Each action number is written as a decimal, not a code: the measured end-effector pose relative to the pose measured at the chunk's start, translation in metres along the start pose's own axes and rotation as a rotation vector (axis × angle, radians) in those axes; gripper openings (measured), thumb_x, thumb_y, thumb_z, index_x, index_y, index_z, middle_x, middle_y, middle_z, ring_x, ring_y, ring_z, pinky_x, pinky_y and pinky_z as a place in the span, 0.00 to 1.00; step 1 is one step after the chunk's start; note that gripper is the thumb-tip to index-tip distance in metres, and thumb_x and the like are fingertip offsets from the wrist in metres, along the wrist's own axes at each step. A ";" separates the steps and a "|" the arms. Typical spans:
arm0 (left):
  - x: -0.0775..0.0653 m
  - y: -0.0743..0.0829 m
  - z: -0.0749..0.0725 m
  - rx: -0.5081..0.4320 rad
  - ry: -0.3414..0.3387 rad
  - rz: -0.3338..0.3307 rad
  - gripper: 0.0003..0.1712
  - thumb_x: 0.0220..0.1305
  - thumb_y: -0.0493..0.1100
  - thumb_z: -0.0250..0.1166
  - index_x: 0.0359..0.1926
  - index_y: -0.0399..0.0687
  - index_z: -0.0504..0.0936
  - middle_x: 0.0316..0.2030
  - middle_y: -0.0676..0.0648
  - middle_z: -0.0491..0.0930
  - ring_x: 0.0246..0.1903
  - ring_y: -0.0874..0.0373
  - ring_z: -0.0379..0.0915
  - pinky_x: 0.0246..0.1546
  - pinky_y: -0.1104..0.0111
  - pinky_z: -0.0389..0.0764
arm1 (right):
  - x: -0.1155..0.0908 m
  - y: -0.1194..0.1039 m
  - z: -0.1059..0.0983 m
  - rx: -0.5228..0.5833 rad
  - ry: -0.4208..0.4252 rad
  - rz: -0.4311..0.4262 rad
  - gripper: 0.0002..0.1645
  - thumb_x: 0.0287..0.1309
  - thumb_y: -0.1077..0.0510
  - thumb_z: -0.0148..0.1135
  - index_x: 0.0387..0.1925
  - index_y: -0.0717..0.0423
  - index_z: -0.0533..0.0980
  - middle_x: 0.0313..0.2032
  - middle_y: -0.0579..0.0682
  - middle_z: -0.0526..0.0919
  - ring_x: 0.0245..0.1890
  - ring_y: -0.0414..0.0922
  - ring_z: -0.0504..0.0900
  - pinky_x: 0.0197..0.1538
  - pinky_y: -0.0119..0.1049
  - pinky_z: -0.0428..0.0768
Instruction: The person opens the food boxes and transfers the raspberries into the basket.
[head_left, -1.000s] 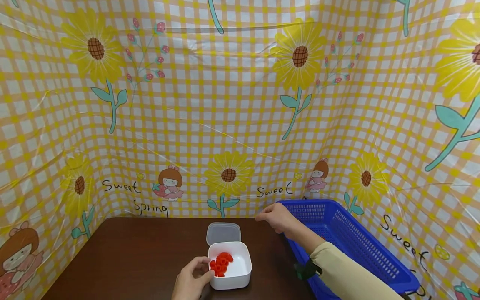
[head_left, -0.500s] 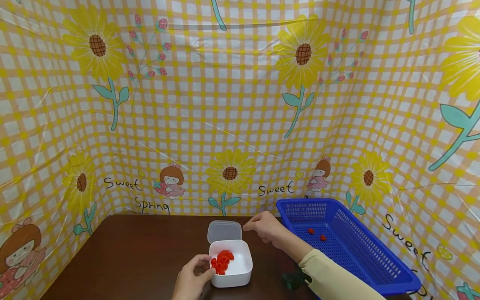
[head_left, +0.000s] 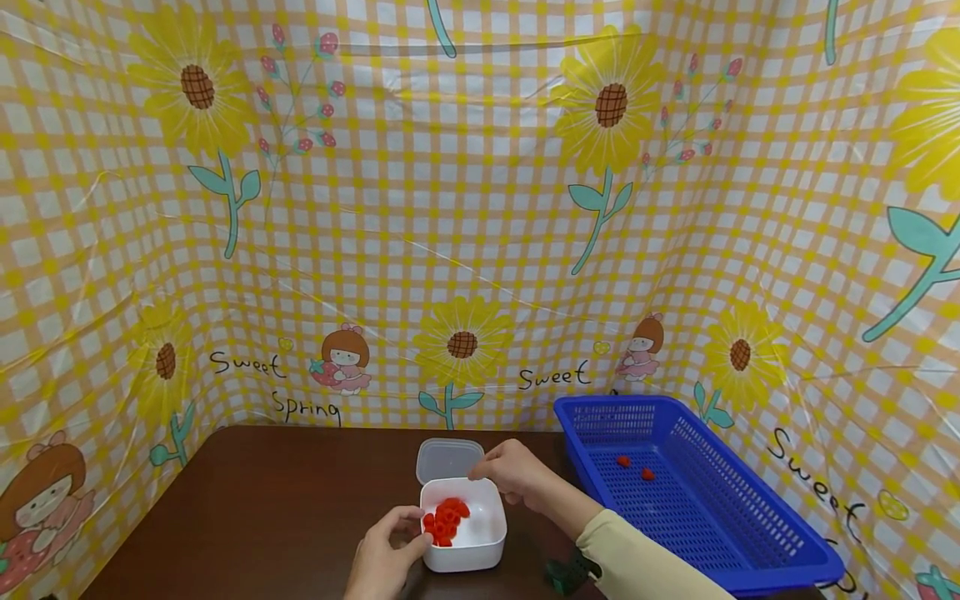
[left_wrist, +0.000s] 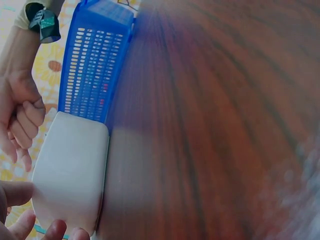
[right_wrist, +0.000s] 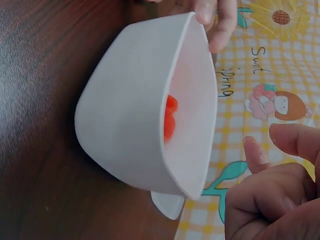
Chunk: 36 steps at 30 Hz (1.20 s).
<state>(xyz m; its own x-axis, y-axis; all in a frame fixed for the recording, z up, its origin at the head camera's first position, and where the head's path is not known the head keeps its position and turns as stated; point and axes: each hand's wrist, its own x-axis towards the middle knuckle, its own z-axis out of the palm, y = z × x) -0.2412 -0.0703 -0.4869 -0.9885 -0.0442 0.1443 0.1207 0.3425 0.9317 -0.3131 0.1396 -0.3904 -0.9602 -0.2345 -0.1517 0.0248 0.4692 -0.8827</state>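
Observation:
A square white plastic container (head_left: 463, 560) stands on the table, with several small red pieces (head_left: 446, 522) heaped at its left inside. My left hand (head_left: 386, 553) holds the container at its left side, fingertips at the rim and the near corner. My right hand (head_left: 517, 475) hovers at the container's back right corner, thumb and forefinger stretched toward it. In the right wrist view its other fingers (right_wrist: 272, 192) are curled and a small gap shows between the thumb and forefinger tips. I cannot tell whether this hand holds a small piece.
Behind the container lies a translucent lid (head_left: 450, 460). A blue perforated basket (head_left: 720, 508) stands at the right, with two red pieces (head_left: 636, 468) on its floor. The dark wooden table (head_left: 270, 508) extends left, and a checked cloth (head_left: 465, 208) hangs around the back and sides.
My right hand has moved left and down from beside the basket to the container's rim. The red pieces in the basket have come into view. My left hand has stayed at the container.

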 end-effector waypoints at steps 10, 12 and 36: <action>0.002 -0.002 -0.001 0.005 -0.013 -0.017 0.20 0.59 0.44 0.73 0.51 0.46 0.82 0.38 0.49 0.82 0.35 0.57 0.77 0.38 0.63 0.77 | 0.006 0.011 0.022 0.074 -0.074 -0.002 0.12 0.55 0.61 0.68 0.38 0.67 0.84 0.10 0.40 0.56 0.12 0.36 0.49 0.17 0.27 0.55; 0.001 -0.002 -0.001 0.001 -0.014 -0.010 0.19 0.59 0.44 0.73 0.51 0.46 0.82 0.38 0.49 0.82 0.35 0.57 0.77 0.37 0.63 0.77 | 0.008 0.013 0.027 0.076 -0.076 -0.006 0.12 0.55 0.62 0.67 0.37 0.69 0.84 0.10 0.40 0.55 0.12 0.36 0.48 0.17 0.27 0.54; -0.001 -0.002 -0.002 -0.022 -0.019 0.038 0.20 0.58 0.42 0.73 0.51 0.44 0.82 0.37 0.48 0.83 0.33 0.57 0.77 0.34 0.68 0.74 | 0.013 0.028 0.057 -0.304 0.108 -0.152 0.09 0.46 0.68 0.66 0.15 0.64 0.80 0.10 0.43 0.67 0.08 0.37 0.59 0.12 0.26 0.60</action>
<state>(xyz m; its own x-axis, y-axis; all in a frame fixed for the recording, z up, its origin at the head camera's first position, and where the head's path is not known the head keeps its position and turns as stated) -0.2405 -0.0733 -0.4885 -0.9847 -0.0141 0.1734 0.1597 0.3232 0.9328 -0.3089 0.1012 -0.4427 -0.9709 -0.2371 0.0334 -0.1886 0.6714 -0.7167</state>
